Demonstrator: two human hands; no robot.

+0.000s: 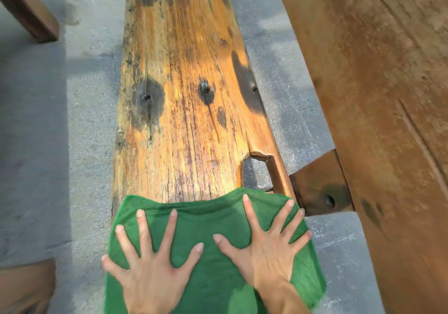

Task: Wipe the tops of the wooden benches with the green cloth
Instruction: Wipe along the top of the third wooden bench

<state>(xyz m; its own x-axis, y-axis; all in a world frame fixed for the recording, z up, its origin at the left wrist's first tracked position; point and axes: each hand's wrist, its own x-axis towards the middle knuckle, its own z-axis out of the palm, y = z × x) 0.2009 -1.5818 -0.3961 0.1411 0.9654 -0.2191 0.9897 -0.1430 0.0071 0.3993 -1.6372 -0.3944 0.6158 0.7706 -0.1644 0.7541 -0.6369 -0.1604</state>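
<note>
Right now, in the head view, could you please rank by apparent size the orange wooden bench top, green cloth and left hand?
Largest: orange wooden bench top
Next: green cloth
Smallest: left hand

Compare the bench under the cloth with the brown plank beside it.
The bench is orange with black stains round its nails; the brown plank is duller reddish brown. The bench carries the green cloth; the brown plank shows nothing on it. Both are grained wood.
</note>
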